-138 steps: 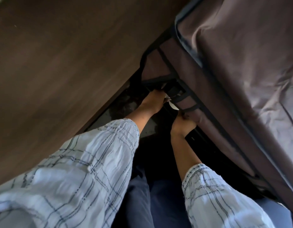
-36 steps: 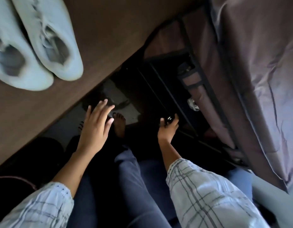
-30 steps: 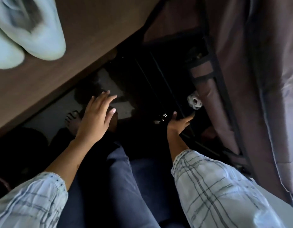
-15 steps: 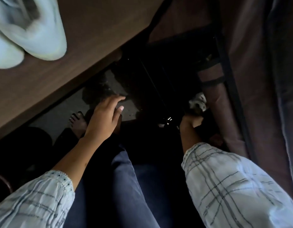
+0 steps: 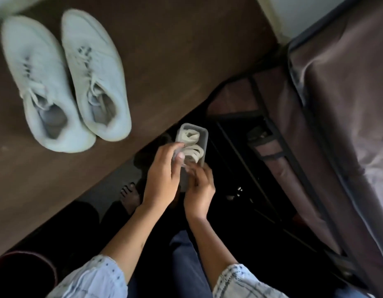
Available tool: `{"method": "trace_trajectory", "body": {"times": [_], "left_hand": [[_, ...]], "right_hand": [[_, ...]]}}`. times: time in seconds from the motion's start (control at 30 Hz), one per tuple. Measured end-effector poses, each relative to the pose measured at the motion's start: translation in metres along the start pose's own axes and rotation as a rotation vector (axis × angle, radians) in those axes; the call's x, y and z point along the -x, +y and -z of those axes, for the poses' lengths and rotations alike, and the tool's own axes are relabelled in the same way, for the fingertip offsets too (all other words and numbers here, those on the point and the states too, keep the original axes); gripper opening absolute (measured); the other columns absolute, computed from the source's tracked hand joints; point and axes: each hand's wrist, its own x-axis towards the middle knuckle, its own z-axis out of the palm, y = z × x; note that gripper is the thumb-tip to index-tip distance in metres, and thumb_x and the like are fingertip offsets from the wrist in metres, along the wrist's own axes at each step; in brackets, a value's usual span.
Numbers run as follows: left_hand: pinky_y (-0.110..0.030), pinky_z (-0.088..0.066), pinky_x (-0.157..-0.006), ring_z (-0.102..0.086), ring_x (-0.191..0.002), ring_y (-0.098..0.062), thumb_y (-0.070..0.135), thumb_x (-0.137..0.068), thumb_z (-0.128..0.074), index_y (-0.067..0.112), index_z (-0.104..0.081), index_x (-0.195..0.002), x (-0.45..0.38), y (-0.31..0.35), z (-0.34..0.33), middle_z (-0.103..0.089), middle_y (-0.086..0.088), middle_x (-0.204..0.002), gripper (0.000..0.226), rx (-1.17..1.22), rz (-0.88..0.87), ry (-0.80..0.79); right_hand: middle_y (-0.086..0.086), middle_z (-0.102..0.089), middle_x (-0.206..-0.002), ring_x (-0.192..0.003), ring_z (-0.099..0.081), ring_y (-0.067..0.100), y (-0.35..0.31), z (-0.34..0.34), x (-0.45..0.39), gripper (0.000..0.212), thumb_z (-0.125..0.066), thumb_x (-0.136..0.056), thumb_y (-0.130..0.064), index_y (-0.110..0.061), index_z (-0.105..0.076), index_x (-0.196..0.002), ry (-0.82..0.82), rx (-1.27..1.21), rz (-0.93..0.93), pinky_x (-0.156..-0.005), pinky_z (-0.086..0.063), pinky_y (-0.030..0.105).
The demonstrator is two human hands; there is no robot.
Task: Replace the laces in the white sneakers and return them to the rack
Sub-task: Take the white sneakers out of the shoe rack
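Observation:
Two white sneakers (image 5: 65,80) stand side by side on the brown table (image 5: 186,50) at the upper left, both laced with white laces. In front of the table edge, both hands hold a small clear plastic box (image 5: 193,136) with coiled white laces (image 5: 191,147) inside. My left hand (image 5: 163,175) grips the box's left side, thumb over its rim. My right hand (image 5: 199,188) holds the box's near end from below. The box's lower part is hidden behind the fingers.
A shoe rack with a brown-grey fabric cover (image 5: 341,125) and black frame stands at the right, its front open and dark inside. My bare foot (image 5: 129,194) rests on the floor below the table edge. A dark round object (image 5: 25,267) sits at the lower left.
My right hand has come out of the rack with the box of laces, and my left hand has moved over to grip it. The view has swung up to show both sneakers.

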Motion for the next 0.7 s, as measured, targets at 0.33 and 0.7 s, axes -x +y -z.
{"method": "trace_trajectory", "body": {"times": [0.33, 0.7], "left_hand": [[-0.012, -0.036, -0.107, -0.047, -0.133, -0.008, 0.019, -0.104, -0.045, 0.007, -0.040, -0.147, -0.118, 0.012, 0.029, -0.049, -0.002, -0.145, 0.044, 0.101, -0.010, 0.170], [-0.033, -0.040, -0.112, -0.046, -0.134, -0.006, 0.031, -0.101, -0.045, 0.021, -0.031, -0.152, -0.143, -0.016, 0.019, -0.048, -0.001, -0.148, 0.054, 0.137, -0.066, 0.083]], "right_hand": [[0.006, -0.059, -0.112, -0.102, -0.052, -0.002, -0.064, -0.046, -0.134, 0.022, -0.057, -0.094, 0.000, -0.005, -0.070, -0.112, -0.030, -0.092, 0.303, -0.090, -0.040, 0.005], [0.017, -0.051, -0.137, -0.124, -0.047, -0.001, -0.051, -0.067, -0.163, 0.039, -0.055, -0.095, 0.003, -0.015, -0.062, -0.129, -0.034, -0.153, 0.378, -0.098, -0.041, 0.009]]}}
